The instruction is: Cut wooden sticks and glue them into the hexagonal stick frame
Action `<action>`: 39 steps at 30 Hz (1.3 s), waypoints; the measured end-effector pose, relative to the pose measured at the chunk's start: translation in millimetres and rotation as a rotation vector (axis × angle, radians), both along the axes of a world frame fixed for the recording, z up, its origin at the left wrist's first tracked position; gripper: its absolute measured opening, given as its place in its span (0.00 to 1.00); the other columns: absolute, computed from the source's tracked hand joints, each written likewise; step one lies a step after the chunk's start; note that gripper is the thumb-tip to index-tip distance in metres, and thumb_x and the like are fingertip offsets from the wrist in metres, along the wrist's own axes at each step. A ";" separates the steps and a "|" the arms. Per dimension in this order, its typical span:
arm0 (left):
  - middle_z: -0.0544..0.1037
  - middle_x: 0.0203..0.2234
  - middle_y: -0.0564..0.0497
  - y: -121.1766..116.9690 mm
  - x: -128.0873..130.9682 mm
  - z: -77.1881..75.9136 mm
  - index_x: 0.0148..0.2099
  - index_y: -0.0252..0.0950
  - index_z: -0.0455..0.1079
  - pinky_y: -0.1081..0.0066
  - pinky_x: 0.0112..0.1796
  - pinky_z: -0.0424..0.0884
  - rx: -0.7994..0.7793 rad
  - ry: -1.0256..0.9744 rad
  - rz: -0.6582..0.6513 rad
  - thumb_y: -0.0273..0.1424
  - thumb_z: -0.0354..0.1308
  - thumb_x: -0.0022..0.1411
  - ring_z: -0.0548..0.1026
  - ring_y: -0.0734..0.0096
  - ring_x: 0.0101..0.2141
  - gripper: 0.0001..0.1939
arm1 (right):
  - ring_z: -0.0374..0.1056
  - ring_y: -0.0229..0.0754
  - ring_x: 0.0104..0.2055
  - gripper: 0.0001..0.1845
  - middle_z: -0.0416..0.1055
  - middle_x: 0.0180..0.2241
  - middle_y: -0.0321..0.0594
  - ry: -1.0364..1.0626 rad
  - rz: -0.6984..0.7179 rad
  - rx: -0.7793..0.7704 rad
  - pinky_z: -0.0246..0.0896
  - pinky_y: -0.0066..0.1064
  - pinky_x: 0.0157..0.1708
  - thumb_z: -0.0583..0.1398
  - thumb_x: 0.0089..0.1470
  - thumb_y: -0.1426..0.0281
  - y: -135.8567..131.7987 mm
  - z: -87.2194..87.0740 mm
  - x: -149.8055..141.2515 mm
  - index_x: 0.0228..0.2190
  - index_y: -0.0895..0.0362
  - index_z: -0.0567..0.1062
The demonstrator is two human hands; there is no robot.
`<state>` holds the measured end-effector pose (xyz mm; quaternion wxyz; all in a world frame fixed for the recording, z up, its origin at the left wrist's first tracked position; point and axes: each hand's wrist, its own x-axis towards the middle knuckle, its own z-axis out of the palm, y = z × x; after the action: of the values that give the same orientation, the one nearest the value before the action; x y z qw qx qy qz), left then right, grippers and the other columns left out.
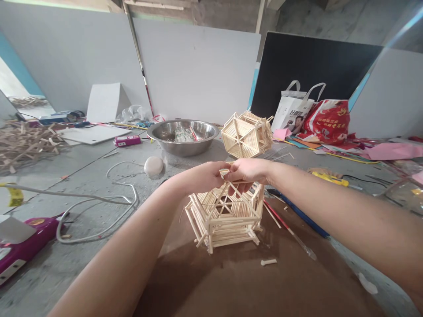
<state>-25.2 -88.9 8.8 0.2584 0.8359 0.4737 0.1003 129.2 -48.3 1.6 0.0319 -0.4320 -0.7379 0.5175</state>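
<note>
A hexagonal frame built of thin wooden sticks [224, 218] stands on a brown board [231, 281] in front of me. My left hand [205, 175] and my right hand [248, 171] meet at its far top edge, fingers pinched together on a stick there. A second, similar stick frame [246, 134] lies tilted on its side just behind my hands. A short loose stick piece [268, 262] lies on the board near the frame.
A steel bowl [183, 136] sits behind, with a round white object [153, 166] beside it. A pink glue gun [23, 246] and its white cable [109, 207] lie left. Loose sticks [23, 143] are piled far left; bags [325, 119] and pink paper [390, 152] right.
</note>
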 end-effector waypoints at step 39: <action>0.71 0.28 0.54 -1.7 2.9 2.5 0.55 0.40 0.56 0.75 0.27 0.59 0.038 0.075 0.080 0.37 0.45 0.54 0.63 0.77 0.24 0.25 | 0.60 0.34 0.23 0.14 0.68 0.20 0.34 -0.222 -0.062 0.614 0.49 0.25 0.20 0.57 0.42 0.58 -52.7 21.6 37.2 0.23 0.56 0.72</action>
<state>-22.3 -90.5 11.3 0.2201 0.8242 0.5142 0.0881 166.4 -101.0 23.2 0.0956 -0.4784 -0.8449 0.2194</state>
